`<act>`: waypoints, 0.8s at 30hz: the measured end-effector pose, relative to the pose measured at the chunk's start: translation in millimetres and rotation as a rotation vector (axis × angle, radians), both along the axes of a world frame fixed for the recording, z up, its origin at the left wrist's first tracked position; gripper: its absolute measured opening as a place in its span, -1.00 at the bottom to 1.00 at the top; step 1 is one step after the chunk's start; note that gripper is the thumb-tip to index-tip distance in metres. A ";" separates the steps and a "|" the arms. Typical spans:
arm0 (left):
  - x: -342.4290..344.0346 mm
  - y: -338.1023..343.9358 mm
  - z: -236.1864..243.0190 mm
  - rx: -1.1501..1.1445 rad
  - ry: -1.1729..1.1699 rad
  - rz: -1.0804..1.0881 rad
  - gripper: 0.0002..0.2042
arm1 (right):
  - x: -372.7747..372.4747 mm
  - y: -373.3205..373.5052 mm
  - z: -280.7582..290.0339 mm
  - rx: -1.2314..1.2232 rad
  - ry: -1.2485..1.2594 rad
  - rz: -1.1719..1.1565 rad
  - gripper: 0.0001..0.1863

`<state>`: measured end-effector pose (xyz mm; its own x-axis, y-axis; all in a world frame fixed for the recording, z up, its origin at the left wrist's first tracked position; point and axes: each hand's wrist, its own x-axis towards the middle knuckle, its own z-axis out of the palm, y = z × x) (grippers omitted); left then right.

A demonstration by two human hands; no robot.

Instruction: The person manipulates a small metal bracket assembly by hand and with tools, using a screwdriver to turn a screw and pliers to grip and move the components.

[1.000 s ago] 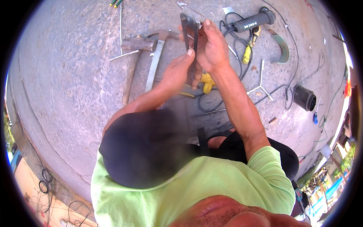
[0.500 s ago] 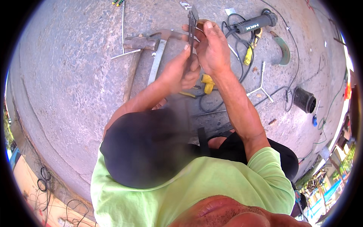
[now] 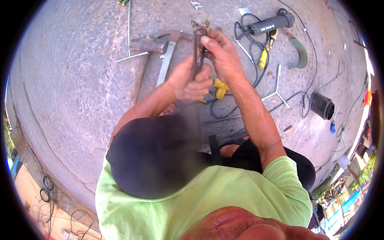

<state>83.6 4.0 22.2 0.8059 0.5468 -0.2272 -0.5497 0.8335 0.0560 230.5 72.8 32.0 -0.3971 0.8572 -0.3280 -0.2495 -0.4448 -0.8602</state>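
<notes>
Out in front, my left hand (image 3: 192, 82) is wrapped round the lower end of a dark metal forked piece (image 3: 195, 52). Its two long narrow arms point away from me, with small fittings at the far end; its exact kind is unclear. The fingers and thumb of my right hand (image 3: 224, 54) close on the right arm near that far end. Beyond my left forearm lie a wooden-handled sledgehammer (image 3: 149, 46), a hammer with a rusty head (image 3: 178, 35) and a flat metal bar (image 3: 165, 66).
Right of my hands lie a black angle grinder (image 3: 270, 25) with its looped cord, yellow-ended pieces (image 3: 263, 59), a Y-shaped wrench (image 3: 277, 87) and a curved greenish metal piece (image 3: 301, 55). A black cylindrical container (image 3: 321, 106) lies farther right. A T-shaped rod (image 3: 130, 32) is at far left.
The metal piece has turned so that its two arms now show apart, and its far end has dropped slightly toward me. My right hand has shifted its fingers, the thumb now resting lower.
</notes>
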 end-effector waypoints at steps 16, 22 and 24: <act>3.5 -3.8 -63.5 -0.043 0.881 -0.042 -0.46 | 44.7 28.2 -78.9 -0.293 -0.243 0.114 -0.66; -3.6 -8.4 -67.5 -0.011 0.942 -0.029 -0.57 | 67.7 47.4 -121.2 -0.355 -0.284 0.089 -0.69; -4.5 -8.5 -67.8 0.007 0.958 -0.027 -0.60 | 69.0 49.0 -126.8 -0.362 -0.283 0.059 -0.70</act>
<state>79.2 -4.5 -45.6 0.2916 0.5346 -0.7932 -0.2484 0.8431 0.4769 299.5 121.8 -94.8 -0.2939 0.6461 -0.7044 0.0074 -0.7354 -0.6776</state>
